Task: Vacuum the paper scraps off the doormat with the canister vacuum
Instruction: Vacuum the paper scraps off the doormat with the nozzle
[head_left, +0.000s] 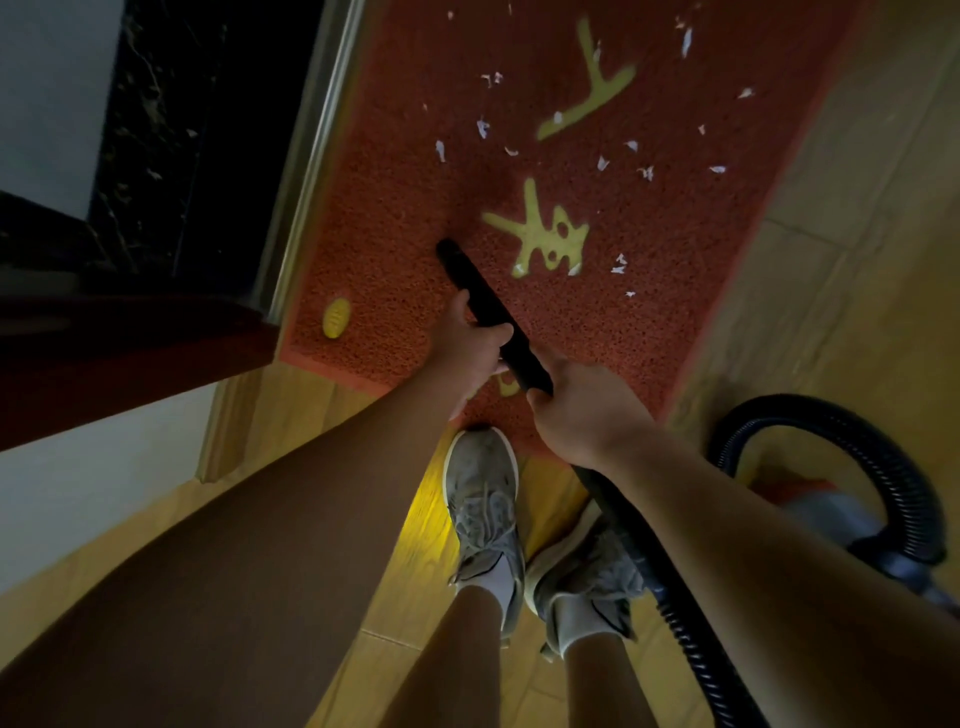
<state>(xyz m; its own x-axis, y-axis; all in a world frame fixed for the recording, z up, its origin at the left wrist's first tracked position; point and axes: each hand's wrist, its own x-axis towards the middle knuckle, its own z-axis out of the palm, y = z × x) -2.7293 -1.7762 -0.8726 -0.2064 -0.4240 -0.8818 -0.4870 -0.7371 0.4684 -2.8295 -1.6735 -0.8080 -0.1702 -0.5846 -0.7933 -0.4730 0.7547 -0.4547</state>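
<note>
We see small, torn white paper scraps, thin and curled, scattered over the far and right parts of the doormat. None lies at the nozzle's tip. The mat is a rough, looped red-orange rectangle with a paler border, and yellow characters are set into its pile. It lies on the floor of yellowish wood-look planks, its left edge along a metal door threshold.

A smooth, black, rigid vacuum tube slants across the near part of the mat. Its tip is down by the left side of the nearer character, though we cannot tell if it touches the pile. Our left hand grasps the tube farther forward, fingers wrapped over it. Our right hand clasps it just behind.

From there a ribbed black hose runs back and arcs over to the canister, grey with an orange part, standing on the floor at right. Two worn grey sneakers stand at the mat's near edge.
</note>
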